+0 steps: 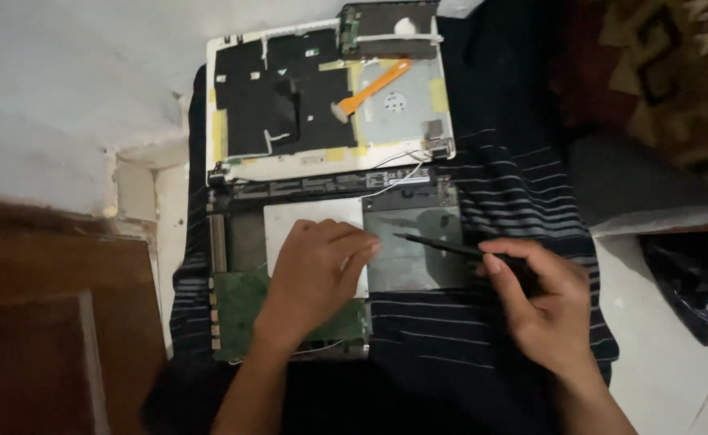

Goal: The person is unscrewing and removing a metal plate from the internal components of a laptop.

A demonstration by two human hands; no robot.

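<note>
Count of things over a dark striped cloth [523, 193] on the floor.

Two bare hands: left hand [317, 270] and right hand [543, 302]. One opened laptop base [241, 234], with one green circuit board [237, 310], one silver plate [309, 213] and one dark flat panel [418, 258] inside. One detached white cover [330, 165] above it. Two tools: one black screwdriver [442, 247], one orange pry tool [370, 89]. One dark plastic bag [692, 282] at the right edge. One patterned rug [684, 72] at top right.
</note>
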